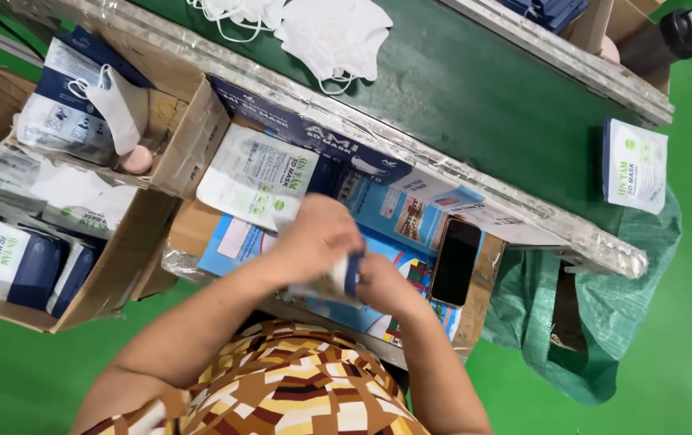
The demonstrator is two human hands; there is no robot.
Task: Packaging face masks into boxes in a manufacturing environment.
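My left hand [318, 234] and my right hand [382, 283] are closed together on one flat mask packet [338, 282], white with a dark blue edge, held over a blue printed sheet on a small work shelf [201, 234]. Another white and blue mask packet [253, 177] lies on the shelf just beyond my left hand. Loose white face masks [334, 32] lie on the green conveyor belt [475, 89] farther out.
A black phone [454, 262] lies right of my hands. To the left, a cardboard box [96, 282] holds several filled packets, and a smaller box [185, 137] holds a packet and a mask. A stack of packets [634, 163] sits at the belt's right end above a green sack [604, 322].
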